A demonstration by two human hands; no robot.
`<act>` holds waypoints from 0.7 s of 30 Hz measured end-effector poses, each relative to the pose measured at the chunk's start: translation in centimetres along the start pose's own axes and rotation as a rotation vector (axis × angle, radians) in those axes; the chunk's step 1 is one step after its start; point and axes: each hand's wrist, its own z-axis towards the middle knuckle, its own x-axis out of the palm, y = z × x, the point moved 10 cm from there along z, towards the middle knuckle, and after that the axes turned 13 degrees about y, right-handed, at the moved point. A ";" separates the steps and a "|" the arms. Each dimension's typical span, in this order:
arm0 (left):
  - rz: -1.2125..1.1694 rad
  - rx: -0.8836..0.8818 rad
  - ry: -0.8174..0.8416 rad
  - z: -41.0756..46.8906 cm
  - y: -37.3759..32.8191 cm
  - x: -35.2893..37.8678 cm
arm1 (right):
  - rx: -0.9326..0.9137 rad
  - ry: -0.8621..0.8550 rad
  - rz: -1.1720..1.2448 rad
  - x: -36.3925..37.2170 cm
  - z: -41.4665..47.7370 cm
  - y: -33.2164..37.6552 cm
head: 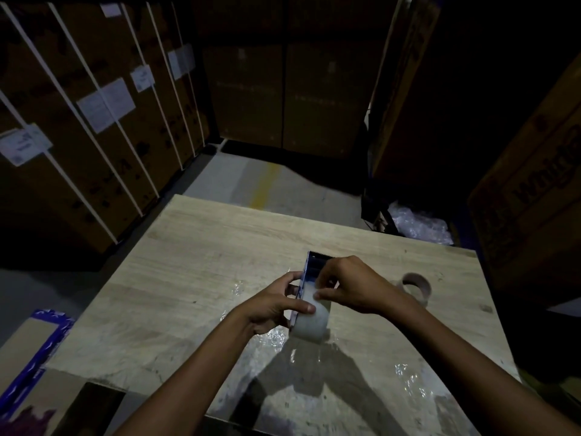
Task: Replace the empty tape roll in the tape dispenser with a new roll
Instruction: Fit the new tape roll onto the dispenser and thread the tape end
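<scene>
Our left hand (276, 305) grips the tape dispenser (311, 278) above the table (195, 262); right hand (352, 286) pinches the new roll (314, 324) seated in it. The film looks slick, so we grip its edges.

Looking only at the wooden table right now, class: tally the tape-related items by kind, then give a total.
Tape dispensers: 1, the tape dispenser held by the left hand and right hand.
New tape rolls: 1, the clear roll seated in the dispenser.
Empty tape rolls: 1, the bare cardboard core lying on the table.
Total: 3
</scene>
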 end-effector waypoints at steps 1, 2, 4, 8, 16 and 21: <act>0.001 -0.002 -0.002 0.0 0.1 0.0 | -0.003 0.005 -0.013 0.1 0.0 0.2; -0.002 -0.004 -0.004 0.0 0.2 0.1 | -0.010 0.007 -0.037 0.1 0.0 0.4; -0.009 -0.009 -0.006 0.0 0.6 0.1 | -0.019 0.015 -0.100 0.5 0.1 0.7; -0.012 -0.015 -0.013 -0.1 0.9 0.1 | -0.018 0.033 -0.192 1.4 0.2 1.1; 0.001 -0.009 -0.004 -0.2 0.8 0.3 | -0.072 -0.027 -0.176 1.3 -0.3 1.6; 0.001 -0.015 -0.011 -0.1 1.1 0.2 | -0.065 -0.033 -0.083 1.0 -0.7 0.7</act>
